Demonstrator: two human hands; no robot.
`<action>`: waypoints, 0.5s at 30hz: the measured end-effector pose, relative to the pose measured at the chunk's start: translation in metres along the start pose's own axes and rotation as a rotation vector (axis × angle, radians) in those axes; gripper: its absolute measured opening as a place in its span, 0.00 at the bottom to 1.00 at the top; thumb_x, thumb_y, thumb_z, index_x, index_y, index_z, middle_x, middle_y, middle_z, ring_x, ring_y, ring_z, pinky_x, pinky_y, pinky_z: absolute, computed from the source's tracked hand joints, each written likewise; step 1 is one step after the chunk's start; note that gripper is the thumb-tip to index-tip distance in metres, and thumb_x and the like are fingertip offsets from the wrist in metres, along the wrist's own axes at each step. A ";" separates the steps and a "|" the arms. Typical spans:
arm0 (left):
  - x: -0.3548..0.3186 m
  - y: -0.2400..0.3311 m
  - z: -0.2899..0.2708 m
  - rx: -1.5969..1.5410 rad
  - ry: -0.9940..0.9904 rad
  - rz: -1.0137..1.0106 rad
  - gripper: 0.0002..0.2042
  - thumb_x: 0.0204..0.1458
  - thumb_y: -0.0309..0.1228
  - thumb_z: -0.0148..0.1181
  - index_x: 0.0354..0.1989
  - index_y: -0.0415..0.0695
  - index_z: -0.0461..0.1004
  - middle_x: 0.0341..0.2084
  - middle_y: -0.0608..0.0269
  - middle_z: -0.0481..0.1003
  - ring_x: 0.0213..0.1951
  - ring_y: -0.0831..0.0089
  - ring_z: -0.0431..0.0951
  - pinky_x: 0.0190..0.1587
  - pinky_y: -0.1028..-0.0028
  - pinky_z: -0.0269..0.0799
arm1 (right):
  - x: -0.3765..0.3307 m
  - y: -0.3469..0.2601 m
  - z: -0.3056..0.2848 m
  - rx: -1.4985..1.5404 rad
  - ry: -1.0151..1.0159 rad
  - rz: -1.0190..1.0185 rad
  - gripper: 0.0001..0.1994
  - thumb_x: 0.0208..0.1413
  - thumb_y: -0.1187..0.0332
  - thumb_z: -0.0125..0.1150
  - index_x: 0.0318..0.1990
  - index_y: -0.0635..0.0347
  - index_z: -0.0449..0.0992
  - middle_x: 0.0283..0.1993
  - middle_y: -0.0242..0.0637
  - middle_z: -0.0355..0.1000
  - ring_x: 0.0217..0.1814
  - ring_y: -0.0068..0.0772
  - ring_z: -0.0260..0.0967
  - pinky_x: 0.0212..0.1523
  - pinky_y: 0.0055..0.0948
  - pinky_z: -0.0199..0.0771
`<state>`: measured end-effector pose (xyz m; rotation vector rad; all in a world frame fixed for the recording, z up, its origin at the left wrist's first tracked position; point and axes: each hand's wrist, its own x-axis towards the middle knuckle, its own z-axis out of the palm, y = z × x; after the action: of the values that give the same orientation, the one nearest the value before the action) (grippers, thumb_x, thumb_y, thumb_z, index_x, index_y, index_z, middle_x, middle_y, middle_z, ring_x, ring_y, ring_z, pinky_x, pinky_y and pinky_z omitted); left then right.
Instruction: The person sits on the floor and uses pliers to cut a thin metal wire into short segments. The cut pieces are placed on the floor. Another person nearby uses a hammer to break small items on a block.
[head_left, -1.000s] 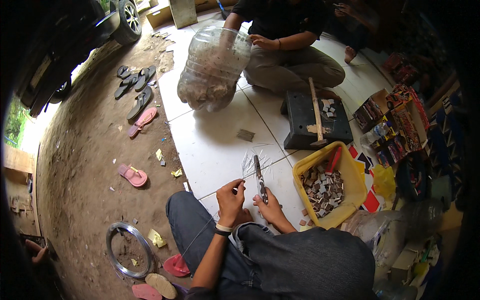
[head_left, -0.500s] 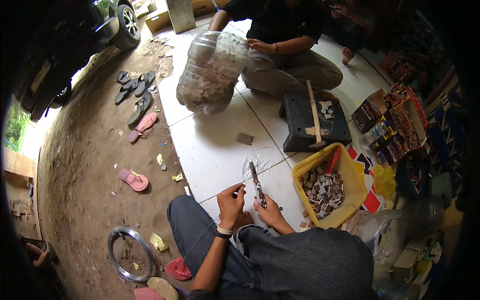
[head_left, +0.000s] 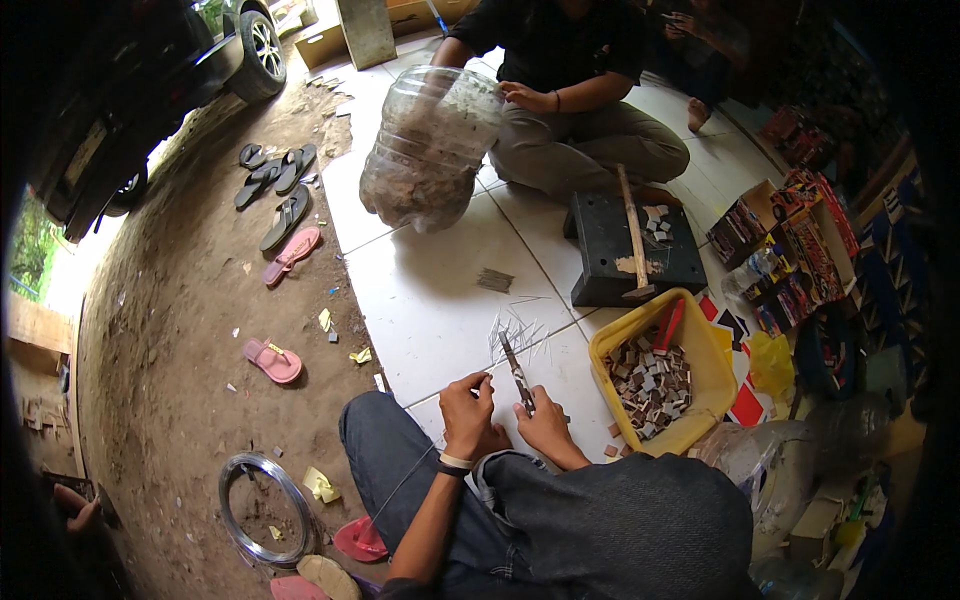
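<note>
My left hand (head_left: 467, 415) is closed in a pinch, its fingertips just left of the pliers. A thin wire (head_left: 405, 482) runs up from beside my leg to this hand. My right hand (head_left: 546, 424) grips pliers (head_left: 517, 372), their jaws pointing up and away over the tiles. Whether the jaws touch anything is too small to tell. Just beyond them, cut wire pieces (head_left: 520, 332) lie scattered on the white tiled floor (head_left: 440, 345). A neater bundle of short wires (head_left: 495, 279) rests farther off.
A yellow tub (head_left: 712, 415) of small square pieces stands right of my hands. Behind it a hammer (head_left: 632, 225) lies on a black stool (head_left: 592, 255). A co-worker's hand (head_left: 530, 97) holds a large clear plastic jug (head_left: 425, 150). A wire coil (head_left: 232, 520) and sandals (head_left: 272, 361) lie left.
The whole view has shifted slightly, so everything sits a little farther right. My hands keep nearly the same pose, and the pliers stay in my right hand.
</note>
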<state>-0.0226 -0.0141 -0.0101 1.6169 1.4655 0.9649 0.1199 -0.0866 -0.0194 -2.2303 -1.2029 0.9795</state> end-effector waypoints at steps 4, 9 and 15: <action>0.000 0.002 -0.003 0.020 0.059 0.027 0.10 0.56 0.30 0.63 0.39 0.38 0.86 0.28 0.50 0.84 0.27 0.59 0.86 0.34 0.67 0.80 | 0.010 0.006 0.000 -0.027 0.045 0.045 0.22 0.63 0.60 0.63 0.56 0.65 0.68 0.44 0.59 0.79 0.48 0.66 0.77 0.51 0.56 0.74; 0.001 0.002 -0.005 -0.028 0.074 -0.028 0.10 0.57 0.30 0.63 0.39 0.38 0.86 0.28 0.51 0.85 0.27 0.60 0.86 0.34 0.68 0.80 | 0.010 0.018 -0.008 0.193 -0.019 -0.048 0.25 0.65 0.58 0.61 0.64 0.64 0.67 0.47 0.57 0.78 0.51 0.59 0.78 0.52 0.50 0.75; 0.006 -0.001 0.001 -0.107 0.089 -0.033 0.10 0.59 0.29 0.62 0.40 0.37 0.85 0.28 0.52 0.85 0.28 0.63 0.87 0.34 0.69 0.80 | -0.008 0.011 -0.005 0.320 -0.165 -0.216 0.24 0.68 0.59 0.59 0.65 0.62 0.67 0.44 0.54 0.78 0.46 0.52 0.79 0.48 0.44 0.76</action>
<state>-0.0219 -0.0083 -0.0113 1.4856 1.4697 1.0898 0.1265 -0.0999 -0.0204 -1.7635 -1.2277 1.1902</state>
